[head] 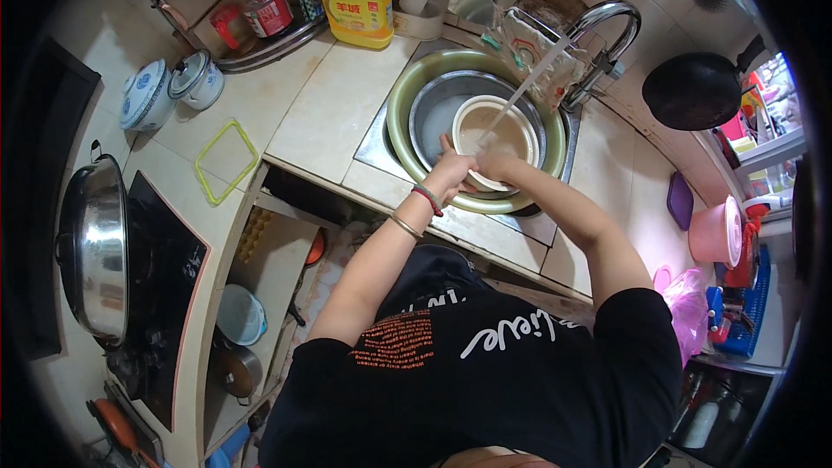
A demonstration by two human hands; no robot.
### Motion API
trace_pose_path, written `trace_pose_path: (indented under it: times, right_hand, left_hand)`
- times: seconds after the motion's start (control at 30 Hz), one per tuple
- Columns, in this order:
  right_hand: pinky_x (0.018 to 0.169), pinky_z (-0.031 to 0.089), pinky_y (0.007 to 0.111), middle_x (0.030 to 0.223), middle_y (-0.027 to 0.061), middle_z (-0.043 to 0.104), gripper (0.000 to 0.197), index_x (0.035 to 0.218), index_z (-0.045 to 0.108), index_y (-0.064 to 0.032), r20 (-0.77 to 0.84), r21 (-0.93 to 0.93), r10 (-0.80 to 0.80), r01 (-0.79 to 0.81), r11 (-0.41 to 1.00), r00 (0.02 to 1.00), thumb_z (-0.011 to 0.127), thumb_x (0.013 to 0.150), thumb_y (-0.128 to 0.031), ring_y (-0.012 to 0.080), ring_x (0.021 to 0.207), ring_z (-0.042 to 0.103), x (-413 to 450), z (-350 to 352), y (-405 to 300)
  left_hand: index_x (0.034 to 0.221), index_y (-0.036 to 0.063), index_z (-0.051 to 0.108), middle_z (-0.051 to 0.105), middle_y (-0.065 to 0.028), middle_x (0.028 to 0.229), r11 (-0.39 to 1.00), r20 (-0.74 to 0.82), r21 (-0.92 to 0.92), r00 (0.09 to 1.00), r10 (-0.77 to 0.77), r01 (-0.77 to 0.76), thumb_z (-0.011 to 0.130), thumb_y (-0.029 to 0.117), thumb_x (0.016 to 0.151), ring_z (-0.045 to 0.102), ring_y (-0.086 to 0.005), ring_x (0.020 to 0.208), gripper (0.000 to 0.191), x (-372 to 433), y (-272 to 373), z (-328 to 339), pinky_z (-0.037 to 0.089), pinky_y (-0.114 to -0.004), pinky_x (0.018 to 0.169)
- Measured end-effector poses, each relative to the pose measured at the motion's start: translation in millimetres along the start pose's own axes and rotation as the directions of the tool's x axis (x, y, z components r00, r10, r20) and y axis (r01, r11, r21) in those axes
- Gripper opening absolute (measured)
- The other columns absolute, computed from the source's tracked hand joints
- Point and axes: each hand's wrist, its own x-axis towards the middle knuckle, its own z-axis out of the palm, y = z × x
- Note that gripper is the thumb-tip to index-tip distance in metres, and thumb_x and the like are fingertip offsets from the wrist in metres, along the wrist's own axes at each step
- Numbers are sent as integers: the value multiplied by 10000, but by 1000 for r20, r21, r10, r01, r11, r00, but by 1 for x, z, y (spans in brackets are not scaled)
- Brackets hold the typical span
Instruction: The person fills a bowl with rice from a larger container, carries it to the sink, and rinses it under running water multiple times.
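Note:
A cream bowl is tilted under a stream of water from the chrome faucet. My left hand grips its near left rim, fingers along the outside. My right hand is at the bowl's near side, partly inside and blurred by splashing water; its fingers cannot be made out. The bowl is above a grey metal basin with cloudy water in it. That basin sits within a larger green basin, set in the steel sink.
A yellow detergent jug stands behind the sink at left, near lidded enamel pots. A cloth hangs by the faucet. Far left is a large steel pot on the stove. A pink container stands at right.

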Motion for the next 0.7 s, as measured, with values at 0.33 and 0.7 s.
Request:
trace_pose_path:
  times: [0.33,0.7]
  right_hand:
    - [621,494,388,851,203,635,215,820,652,11,-210,640,262,-70,765,942,543,763,-166,311,741,635,23,-33,-42]
    - [754,495,381,996,223,601,277,894,630,22,-54,-296,85,-97,950,995,492,795,-197,312,911,609,-15,-34,-28]
  left_hand:
    - [1311,195,-43,173,-240,1248,998,54,-51,998,31,-28,518,-25,667,467,-417,979,882,-5,-3,-6,531,-499,586]
    - [1378,183,-191,264,-226,1286,997,4,0,997,73,-73,525,-27,664,493,-401,988,1033,-15,5,-12,529,-502,603]
